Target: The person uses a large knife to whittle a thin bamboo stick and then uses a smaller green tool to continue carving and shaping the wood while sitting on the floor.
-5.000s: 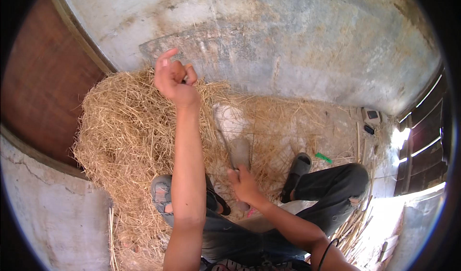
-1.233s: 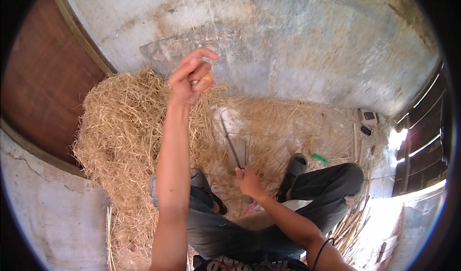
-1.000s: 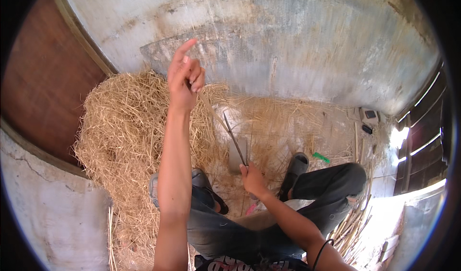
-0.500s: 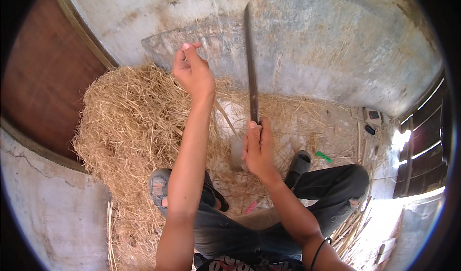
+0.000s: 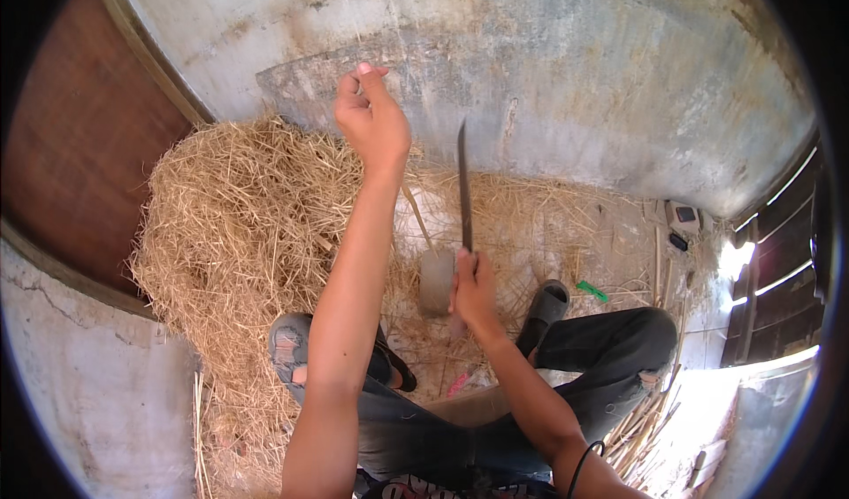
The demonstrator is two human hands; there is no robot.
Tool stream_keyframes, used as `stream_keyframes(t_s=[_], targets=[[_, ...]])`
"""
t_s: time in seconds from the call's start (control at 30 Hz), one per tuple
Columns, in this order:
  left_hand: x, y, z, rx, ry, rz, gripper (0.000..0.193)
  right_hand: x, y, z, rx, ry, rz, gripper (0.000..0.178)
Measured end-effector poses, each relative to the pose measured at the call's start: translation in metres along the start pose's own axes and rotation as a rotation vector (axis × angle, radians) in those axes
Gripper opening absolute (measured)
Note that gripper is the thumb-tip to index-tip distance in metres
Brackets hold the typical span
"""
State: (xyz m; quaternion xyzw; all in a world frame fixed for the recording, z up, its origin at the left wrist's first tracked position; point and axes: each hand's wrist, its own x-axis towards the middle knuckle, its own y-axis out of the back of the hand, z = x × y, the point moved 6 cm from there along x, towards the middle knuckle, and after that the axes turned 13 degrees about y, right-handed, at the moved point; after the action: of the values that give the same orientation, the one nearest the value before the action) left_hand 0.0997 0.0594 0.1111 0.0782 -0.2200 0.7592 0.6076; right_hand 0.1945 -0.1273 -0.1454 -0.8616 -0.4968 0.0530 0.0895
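Observation:
My right hand (image 5: pixel 476 289) is closed round the handle of a machete (image 5: pixel 465 181), its long dark blade pointing away from me toward the wall. Raised at the left, my left hand (image 5: pixel 373 119) has its fingers curled in. A thin tan stick (image 5: pixel 416 220) slants from behind my left wrist down to a grey block (image 5: pixel 435 283) on the floor. The stick lines up with the left hand's grip, though its upper part is hidden. The blade is just right of the block and apart from the stick.
A large straw heap (image 5: pixel 239 207) fills the left side, against a worn concrete wall (image 5: pixel 584 83). My feet in grey slippers (image 5: pixel 553 300) flank the block. A green object (image 5: pixel 592 291) lies right of them, and thin sticks (image 5: pixel 641 424) lie at lower right.
The machete has come down and nearer to me, along with my right hand. My left hand has shifted slightly right and up, and the stick stands steeper.

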Motion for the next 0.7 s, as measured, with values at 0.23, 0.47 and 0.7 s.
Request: stream_keyframes(t_s=[0.23, 0.47, 0.7], targets=[[0.000, -0.019, -0.003, 0.029, -0.014, 0.032, 0.040, -0.040, -0.020, 0.004, -0.472, 0.521, 0.000, 0.031], [0.010, -0.007, -0.003, 0.040, -0.071, 0.098, 0.038, -0.042, 0.018, 0.067, -0.150, -0.352, 0.018, 0.035], [0.012, -0.016, -0.009, 0.073, -0.060, 0.083, 0.038, -0.017, -0.008, 0.006, -0.335, 0.494, 0.075, 0.037]])
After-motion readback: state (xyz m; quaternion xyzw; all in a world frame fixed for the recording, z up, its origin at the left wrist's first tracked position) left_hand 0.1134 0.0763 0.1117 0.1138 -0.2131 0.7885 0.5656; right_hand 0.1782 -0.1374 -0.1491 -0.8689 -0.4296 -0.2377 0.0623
